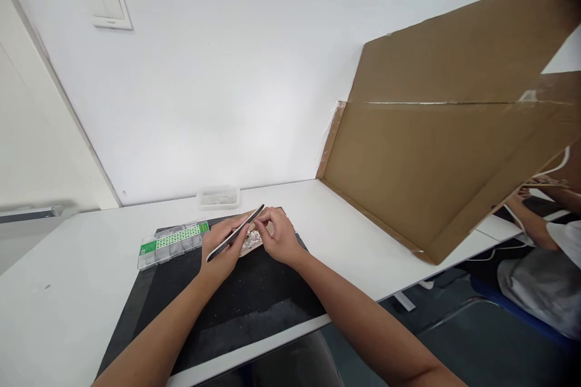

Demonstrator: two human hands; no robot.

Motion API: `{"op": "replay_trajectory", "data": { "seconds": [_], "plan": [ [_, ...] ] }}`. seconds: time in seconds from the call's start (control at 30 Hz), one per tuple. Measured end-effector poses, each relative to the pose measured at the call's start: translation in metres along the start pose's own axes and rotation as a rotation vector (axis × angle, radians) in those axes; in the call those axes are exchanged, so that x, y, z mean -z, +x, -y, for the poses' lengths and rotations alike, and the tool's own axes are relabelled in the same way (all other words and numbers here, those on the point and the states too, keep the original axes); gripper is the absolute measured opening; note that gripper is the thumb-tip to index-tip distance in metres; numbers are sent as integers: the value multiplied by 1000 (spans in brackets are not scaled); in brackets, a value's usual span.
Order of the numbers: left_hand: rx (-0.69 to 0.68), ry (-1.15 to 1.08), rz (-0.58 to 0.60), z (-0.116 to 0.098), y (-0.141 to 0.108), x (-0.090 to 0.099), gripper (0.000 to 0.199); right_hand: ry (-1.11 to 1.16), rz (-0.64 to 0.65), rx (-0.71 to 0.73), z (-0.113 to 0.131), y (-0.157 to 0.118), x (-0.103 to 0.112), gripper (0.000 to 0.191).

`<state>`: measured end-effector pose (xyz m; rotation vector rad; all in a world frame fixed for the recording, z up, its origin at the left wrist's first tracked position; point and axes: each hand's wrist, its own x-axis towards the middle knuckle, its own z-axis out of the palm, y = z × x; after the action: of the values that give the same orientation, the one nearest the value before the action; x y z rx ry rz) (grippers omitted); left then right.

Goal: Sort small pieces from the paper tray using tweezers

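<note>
My left hand (222, 248) is closed around a long, thin nail file (233, 234) with a dark face and a pale edge, which slants up to the right. Close beside it, my right hand (279, 239) has its thumb and fingers pinched together near the file; whatever they hold is too small to make out. Below and between both hands lies a brown tray or board (250, 249) with small whitish pieces on it, partly hidden by the fingers. All of this is over a black mat (245, 296) dotted with pale specks.
A clear compartment box with a green-and-white label (175, 242) lies left of my hands. Behind it is a small translucent tray (219, 198) by the wall. A large cardboard sheet (436, 151) stands on the white table (345, 242) at right; beyond it sits another person (544, 254).
</note>
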<state>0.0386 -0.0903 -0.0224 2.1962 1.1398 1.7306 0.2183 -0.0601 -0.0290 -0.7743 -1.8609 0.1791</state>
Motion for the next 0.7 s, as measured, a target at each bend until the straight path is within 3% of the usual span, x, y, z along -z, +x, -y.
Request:
{"op": "replay_trajectory", "data": {
  "seconds": [0.27, 0.57, 0.7],
  "plan": [
    [-15, 28, -1, 1, 0, -3, 19, -23, -132, -128, -19, 4, 6, 15],
    [-2, 17, 15, -1, 0, 1, 22, 7, 11, -9, -1, 0, 0, 14],
    [-16, 37, 5, -1, 1, 0, 21, -27, -50, -68, -8, 2, 2, 15]
  ]
}}
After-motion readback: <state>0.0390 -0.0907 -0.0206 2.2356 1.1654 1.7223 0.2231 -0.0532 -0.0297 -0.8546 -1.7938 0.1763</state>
